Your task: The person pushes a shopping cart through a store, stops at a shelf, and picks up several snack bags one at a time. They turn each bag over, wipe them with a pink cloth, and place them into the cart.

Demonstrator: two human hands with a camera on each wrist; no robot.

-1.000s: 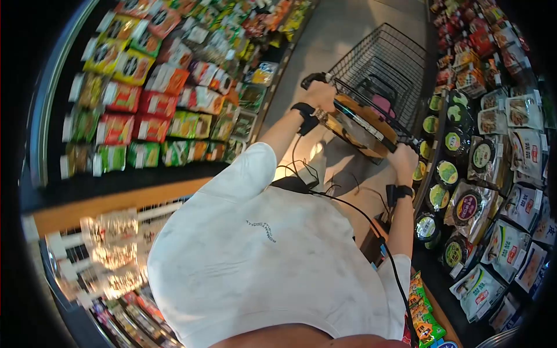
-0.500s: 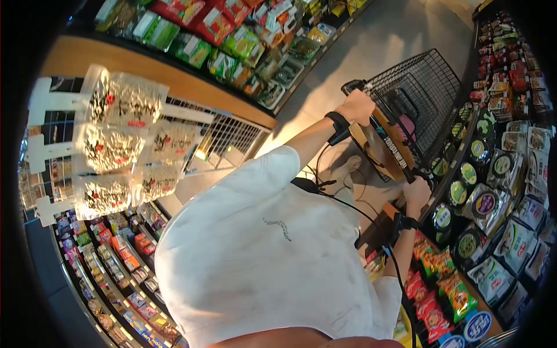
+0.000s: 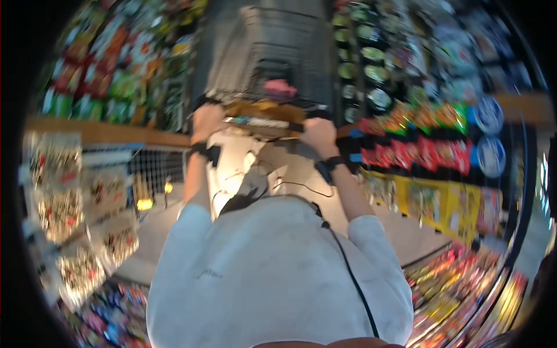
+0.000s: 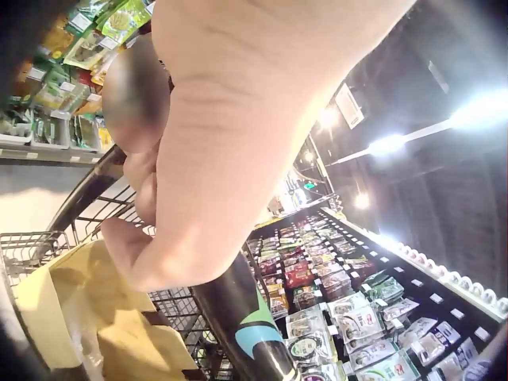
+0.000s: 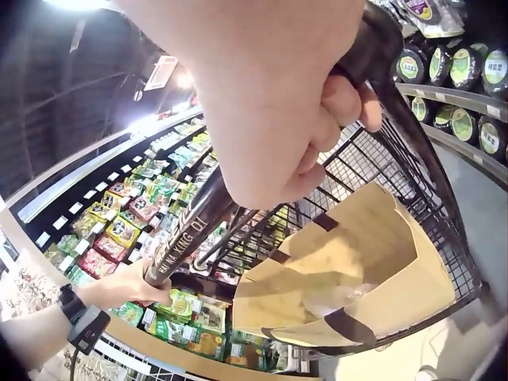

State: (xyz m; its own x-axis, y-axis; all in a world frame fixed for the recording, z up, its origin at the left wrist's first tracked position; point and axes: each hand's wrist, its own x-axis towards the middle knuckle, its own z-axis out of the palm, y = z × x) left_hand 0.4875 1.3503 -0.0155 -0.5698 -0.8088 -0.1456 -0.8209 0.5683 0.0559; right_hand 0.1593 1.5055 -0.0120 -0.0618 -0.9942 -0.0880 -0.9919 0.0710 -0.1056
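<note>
A black wire shopping cart (image 3: 272,52) stands in front of me in a shop aisle. My left hand (image 3: 207,120) grips the left end of its black handle bar (image 3: 264,123); my right hand (image 3: 318,134) grips the right end. In the left wrist view my left hand (image 4: 206,143) wraps the bar (image 4: 246,317). The right wrist view shows my right hand (image 5: 278,119) curled round the bar (image 5: 190,230), with the left hand (image 5: 131,284) further along. A brown paper bag (image 5: 357,262) sits in the cart's seat section, and something pink (image 3: 280,88) lies in the basket.
Shelves of packaged food (image 3: 110,64) line the left side, and shelves of round tubs and snack bags (image 3: 423,133) line the right. A rack of clear hanging packets (image 3: 64,203) is at my left. The floor (image 3: 243,156) is visible under the cart handle.
The view has swung round, so the cart now points straight ahead at the top centre rather than at the upper right. Both hands stay on the handle bar.
</note>
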